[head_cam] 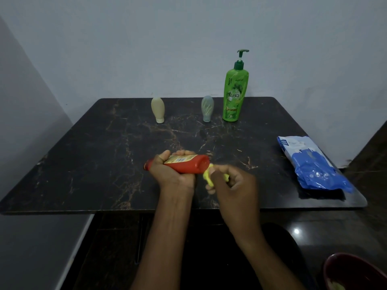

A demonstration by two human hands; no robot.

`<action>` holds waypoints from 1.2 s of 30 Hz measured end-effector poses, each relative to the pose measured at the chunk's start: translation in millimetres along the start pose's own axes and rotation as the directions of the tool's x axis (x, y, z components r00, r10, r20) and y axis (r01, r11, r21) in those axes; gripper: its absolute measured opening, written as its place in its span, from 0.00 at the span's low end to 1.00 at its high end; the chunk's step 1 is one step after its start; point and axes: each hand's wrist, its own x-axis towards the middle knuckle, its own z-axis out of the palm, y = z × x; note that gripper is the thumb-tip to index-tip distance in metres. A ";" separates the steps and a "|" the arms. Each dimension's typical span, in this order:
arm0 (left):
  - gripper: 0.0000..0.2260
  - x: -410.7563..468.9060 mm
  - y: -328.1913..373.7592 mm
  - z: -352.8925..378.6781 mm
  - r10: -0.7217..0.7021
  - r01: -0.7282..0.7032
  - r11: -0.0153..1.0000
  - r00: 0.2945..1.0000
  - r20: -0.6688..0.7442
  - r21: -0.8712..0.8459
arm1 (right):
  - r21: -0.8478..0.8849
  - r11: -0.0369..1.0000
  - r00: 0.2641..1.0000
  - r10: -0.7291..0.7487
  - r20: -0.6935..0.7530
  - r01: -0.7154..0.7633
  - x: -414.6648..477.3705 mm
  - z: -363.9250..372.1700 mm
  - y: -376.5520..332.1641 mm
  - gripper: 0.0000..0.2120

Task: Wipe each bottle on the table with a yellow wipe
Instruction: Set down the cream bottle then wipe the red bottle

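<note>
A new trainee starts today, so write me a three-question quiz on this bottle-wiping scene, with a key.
1. Multiple choice: which hand holds the red bottle? A) left B) right C) neither
2. True or false: the pump bottle lies on its side.
3. Fill in: the right hand pinches a ____ wipe.
Key: 1 A, the left hand; 2 false, it stands upright; 3 yellow.
</note>
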 end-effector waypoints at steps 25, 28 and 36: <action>0.04 12.4 9.3 -10.0 0.028 -0.031 0.998 0.998 0.053 0.055 | -0.074 0.964 0.955 -0.241 0.172 0.256 0.9 -4.5 -1.0 0.03; 0.07 19.5 10.4 -12.2 0.095 -0.103 0.986 0.993 0.063 0.131 | -0.001 0.991 0.977 -0.133 0.169 0.135 10.7 -12.0 0.5 0.05; 0.17 53.6 22.7 -4.1 0.300 -0.448 0.694 0.891 0.340 0.563 | -0.006 0.999 0.999 0.034 0.033 -0.034 63.7 -30.1 20.1 0.04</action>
